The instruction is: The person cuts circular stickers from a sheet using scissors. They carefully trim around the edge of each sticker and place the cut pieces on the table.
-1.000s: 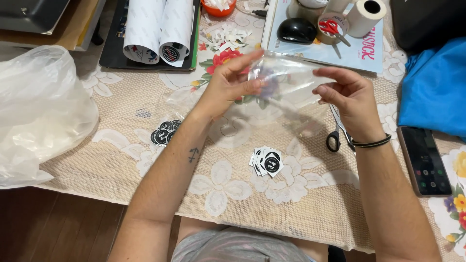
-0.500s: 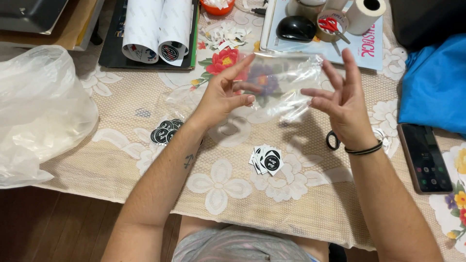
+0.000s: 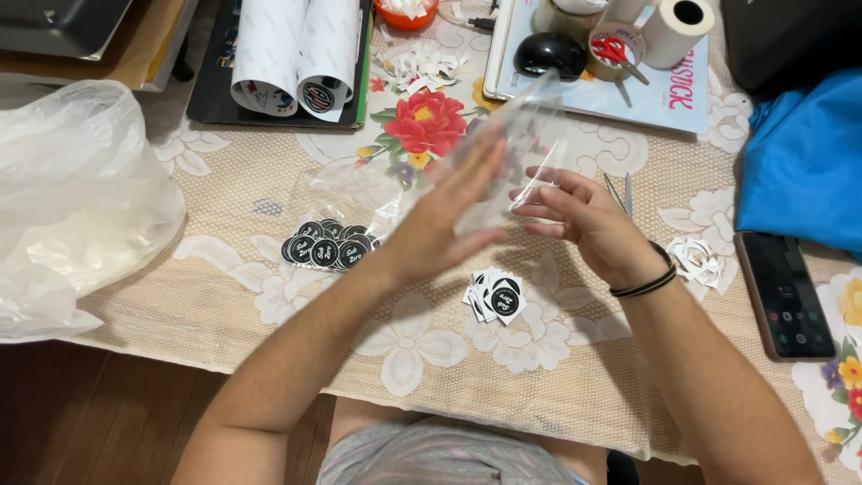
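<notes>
A small clear plastic bag (image 3: 530,135) is held up above the table between both hands. My left hand (image 3: 444,220) lies flat against its near side, fingers pointing up and blurred. My right hand (image 3: 584,220) pinches the bag's lower right edge; a black band is on that wrist. Below the hands on the lace tablecloth (image 3: 269,305) lies a stack of square-cut round black stickers (image 3: 496,295). A pile of round black stickers (image 3: 325,244) lies to the left, partly under another clear bag (image 3: 355,184).
A large crumpled plastic bag (image 3: 72,198) sits at left. Rolled sticker sheets (image 3: 296,54) lie at the back. Scissors (image 3: 618,193) rest behind my right hand, paper scraps (image 3: 696,259) and a phone (image 3: 786,292) at right, blue cloth (image 3: 804,162) beyond, tape rolls (image 3: 678,27) on a tray.
Both hands have moved down and nearer with the clear bag. My left hand has gone from fingers spread to flat against the bag, and my right now pinches its edge.
</notes>
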